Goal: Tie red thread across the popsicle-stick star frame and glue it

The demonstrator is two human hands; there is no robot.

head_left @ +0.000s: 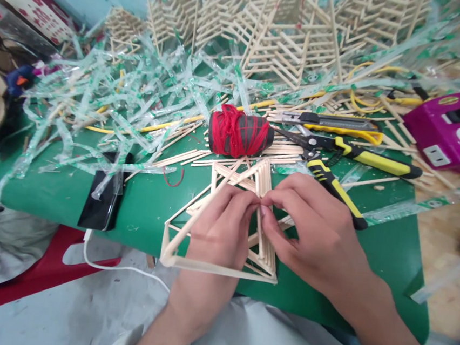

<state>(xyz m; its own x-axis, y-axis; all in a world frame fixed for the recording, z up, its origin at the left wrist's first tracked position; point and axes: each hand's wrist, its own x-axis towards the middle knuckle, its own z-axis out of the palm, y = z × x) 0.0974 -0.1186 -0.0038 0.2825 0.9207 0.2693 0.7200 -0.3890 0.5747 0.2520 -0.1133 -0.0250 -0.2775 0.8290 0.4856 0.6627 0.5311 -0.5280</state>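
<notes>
Text: none readable | yellow label [449,100], purple device [425,123]: perhaps lettered, blurred

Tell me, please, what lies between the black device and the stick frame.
Between the device and stick frame, the head view shows mostly bare green tabletop, with a red thread scrap toward the far side.

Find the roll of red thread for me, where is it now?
In the head view, the roll of red thread lies just above centre on the green table, left of the pliers and beyond the stick frame.
</notes>
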